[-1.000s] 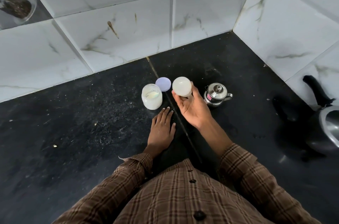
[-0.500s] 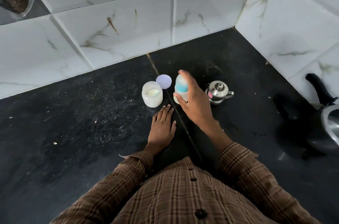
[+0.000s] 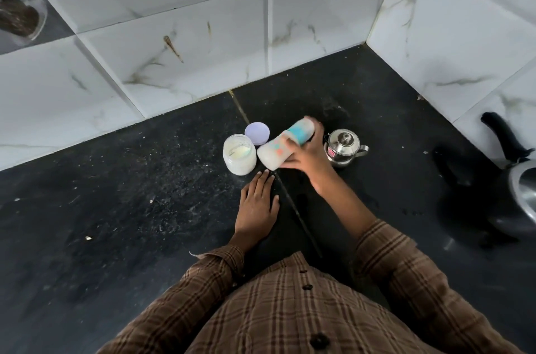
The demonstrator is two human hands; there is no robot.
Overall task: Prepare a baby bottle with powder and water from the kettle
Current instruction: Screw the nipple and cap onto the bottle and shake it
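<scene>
1. My right hand (image 3: 304,158) grips the baby bottle (image 3: 285,145) around its middle, fingers curled; the bottle is tilted nearly sideways above the desk (image 3: 116,208), blurred.
2. My left hand (image 3: 258,206) lies flat on the desk, fingers straight and together.
3. The open powder jar (image 3: 239,154) stands just left of the bottle, its lid (image 3: 257,133) behind; the kettle (image 3: 343,146) stands just right.
4. Judged step: shaking to mix. Next move calls for righting the bottle and checking for lumps.
</scene>
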